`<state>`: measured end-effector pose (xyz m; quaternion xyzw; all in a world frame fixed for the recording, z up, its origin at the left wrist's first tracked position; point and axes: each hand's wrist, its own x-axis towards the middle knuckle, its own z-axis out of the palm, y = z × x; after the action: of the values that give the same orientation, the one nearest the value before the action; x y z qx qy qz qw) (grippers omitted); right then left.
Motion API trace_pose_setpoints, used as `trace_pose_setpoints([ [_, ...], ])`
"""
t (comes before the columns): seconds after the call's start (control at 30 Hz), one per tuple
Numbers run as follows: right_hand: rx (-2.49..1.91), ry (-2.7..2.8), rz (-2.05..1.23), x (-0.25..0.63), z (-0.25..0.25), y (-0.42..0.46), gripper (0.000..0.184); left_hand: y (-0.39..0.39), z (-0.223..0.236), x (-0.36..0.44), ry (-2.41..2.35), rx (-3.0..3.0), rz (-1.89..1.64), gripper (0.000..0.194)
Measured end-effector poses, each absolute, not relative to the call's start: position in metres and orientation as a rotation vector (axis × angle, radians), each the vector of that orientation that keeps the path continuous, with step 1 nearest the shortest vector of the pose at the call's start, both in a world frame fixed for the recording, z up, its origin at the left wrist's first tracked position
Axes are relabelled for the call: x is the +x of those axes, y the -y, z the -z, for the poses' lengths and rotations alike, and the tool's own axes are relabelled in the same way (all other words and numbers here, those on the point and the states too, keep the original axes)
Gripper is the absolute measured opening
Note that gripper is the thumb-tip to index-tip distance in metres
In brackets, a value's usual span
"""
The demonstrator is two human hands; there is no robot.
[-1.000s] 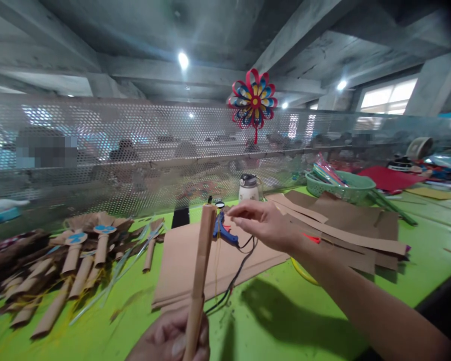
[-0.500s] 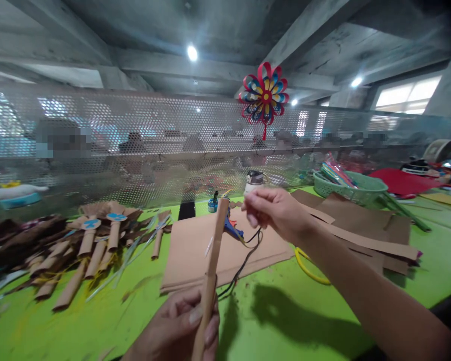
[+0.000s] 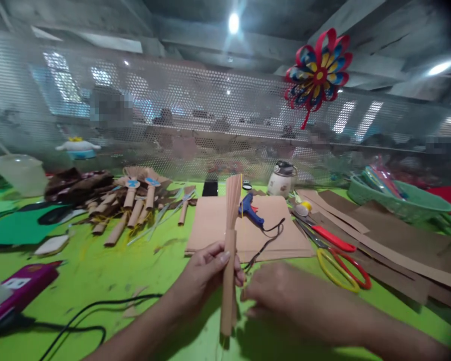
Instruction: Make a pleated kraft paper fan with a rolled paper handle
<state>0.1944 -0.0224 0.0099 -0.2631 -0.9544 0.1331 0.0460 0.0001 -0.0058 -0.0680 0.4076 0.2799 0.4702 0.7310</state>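
Observation:
My left hand [image 3: 206,273] is closed around a rolled brown paper tube [image 3: 230,260], held upright over the green table; its top end is cut into a fringe. My right hand [image 3: 281,296] is low beside the tube's lower part, blurred by motion, so its fingers cannot be read. Just behind the tube lies a stack of brown paper sheets [image 3: 218,225] with a blue glue gun [image 3: 250,208] and its black cord on top.
Red and yellow scissors [image 3: 338,253] lie to the right, beside long brown paper strips [image 3: 391,245] and a green basket [image 3: 402,198]. A pile of finished paper tubes [image 3: 128,213] lies at left, a magenta power strip [image 3: 18,291] at near left. A perforated metal screen [image 3: 195,120] backs the table.
My right hand dropped from near the tube's top down to beside its lower part. The view swung left and down, showing more of the table's left side.

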Motion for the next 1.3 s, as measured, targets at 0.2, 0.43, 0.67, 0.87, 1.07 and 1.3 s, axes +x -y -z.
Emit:
trace_pose_setpoints([
  [0.2,-0.854,3.014,-0.533,0.192,0.026,0.036,0.01,0.005,0.065,0.0,-0.585,0.858,-1.085,0.009],
  [0.43,-0.984,2.597,-0.675,0.21,0.035,0.018,0.02,0.002,0.068,0.0,-0.513,0.88,-1.076,0.01],
  [0.67,-1.044,2.073,-0.877,0.213,0.026,-0.016,0.029,0.005,0.066,0.0,-0.497,0.88,-1.063,0.011],
  [0.87,-1.03,1.974,-0.908,0.194,0.017,-0.027,0.022,0.008,0.063,0.002,-0.517,0.895,-1.046,0.014],
  [1.07,-1.016,1.853,-1.136,0.166,0.025,-0.024,0.017,0.009,0.066,0.005,-0.569,0.902,-1.071,0.021],
  [1.3,-1.066,1.838,-0.998,0.156,0.038,-0.021,0.02,0.01,0.072,0.013,-0.571,0.907,-1.158,0.017],
])
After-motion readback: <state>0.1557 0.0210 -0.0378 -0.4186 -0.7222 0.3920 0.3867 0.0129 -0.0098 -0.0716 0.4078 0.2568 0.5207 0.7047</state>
